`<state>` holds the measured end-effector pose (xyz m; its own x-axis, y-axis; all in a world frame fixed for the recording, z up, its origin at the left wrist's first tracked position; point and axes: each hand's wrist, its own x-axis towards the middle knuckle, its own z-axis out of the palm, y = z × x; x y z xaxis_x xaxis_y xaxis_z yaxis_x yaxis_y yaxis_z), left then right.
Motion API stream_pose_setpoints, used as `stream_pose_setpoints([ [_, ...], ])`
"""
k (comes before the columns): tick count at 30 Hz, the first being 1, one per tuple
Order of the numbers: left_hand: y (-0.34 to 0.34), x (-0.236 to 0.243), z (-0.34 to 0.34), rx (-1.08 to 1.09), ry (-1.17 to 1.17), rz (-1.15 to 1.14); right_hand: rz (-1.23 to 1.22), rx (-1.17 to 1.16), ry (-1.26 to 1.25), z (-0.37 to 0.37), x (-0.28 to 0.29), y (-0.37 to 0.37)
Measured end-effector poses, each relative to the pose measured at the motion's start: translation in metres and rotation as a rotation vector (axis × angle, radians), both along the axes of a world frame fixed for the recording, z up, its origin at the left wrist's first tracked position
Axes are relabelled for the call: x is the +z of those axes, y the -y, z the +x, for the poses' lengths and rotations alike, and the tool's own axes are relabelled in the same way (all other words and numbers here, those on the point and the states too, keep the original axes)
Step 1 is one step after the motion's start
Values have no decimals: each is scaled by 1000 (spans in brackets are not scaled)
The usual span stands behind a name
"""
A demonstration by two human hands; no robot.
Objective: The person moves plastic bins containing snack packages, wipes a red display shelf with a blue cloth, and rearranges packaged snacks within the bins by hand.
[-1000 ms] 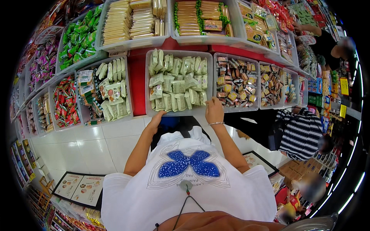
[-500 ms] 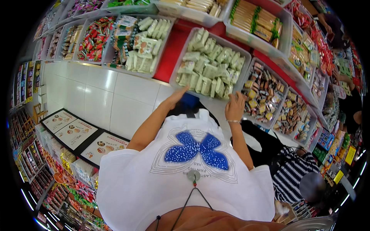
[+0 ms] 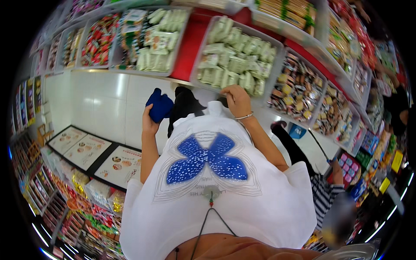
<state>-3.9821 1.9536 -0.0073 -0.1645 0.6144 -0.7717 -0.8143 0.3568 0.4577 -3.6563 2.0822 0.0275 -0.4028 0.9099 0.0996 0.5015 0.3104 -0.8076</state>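
Observation:
My left hand (image 3: 150, 122) is closed on a dark blue cloth bundle (image 3: 160, 105), held out over the floor to the left of my body. Whether it is a bag or a garment cannot be made out. My right hand (image 3: 237, 100) is at the near rim of a translucent tub (image 3: 200, 82), its fingers curled and slightly blurred. What they hold, if anything, is hidden. Inside that tub lie many pale green snack packets (image 3: 236, 65), in front of me.
More tubs line the display, with red-wrapped sweets (image 3: 102, 43) to the left and brown wrapped snacks (image 3: 299, 86) to the right. Framed sign boards (image 3: 86, 149) stand at the left. A person in a striped top (image 3: 323, 195) is close on my right.
My left hand has moved left and down from the tub, now gripping the blue cloth bundle. My right hand has shifted left along the tub's near rim, its fingers curling in.

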Motion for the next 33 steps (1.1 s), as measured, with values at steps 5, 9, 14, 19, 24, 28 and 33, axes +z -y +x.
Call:
stream_pose_setpoints([
  [5,-21,-24,-75,2,31,-57,-226,-109,-190,-113,8,-31],
  [9,-30,-37,-135,-88,56,-90,-190,-266,-203,-188,-55,-81],
  [14,-26,-42,-216,-133,65,-179,-474,-420,41,-226,-101,-115],
  [19,-49,-26,-266,-391,-55,-176,-537,-397,-76,-218,-115,-113],
  [24,-103,-15,-274,-648,-135,-109,-537,-468,-102,-223,-92,-84],
  [28,-133,-15,-253,-735,-161,-140,-517,-562,45,-231,-74,-77],
  [33,-156,-22,-239,-558,-12,-94,-459,-621,71,-239,-43,-73],
])
